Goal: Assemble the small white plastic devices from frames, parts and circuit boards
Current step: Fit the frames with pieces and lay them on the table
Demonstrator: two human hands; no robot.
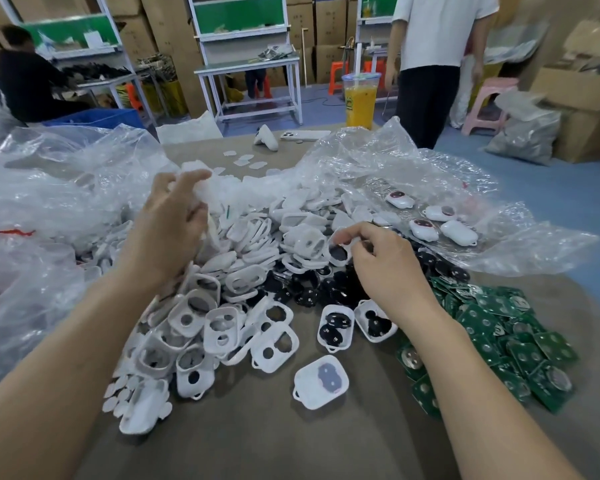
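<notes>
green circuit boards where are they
Head view: the green circuit boards are heaped on the table's right side, right of the black parts, nearer than the clear plastic bag.

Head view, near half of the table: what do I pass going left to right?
Plastic bag → white frames → frames holding black parts → circuit boards.
</notes>
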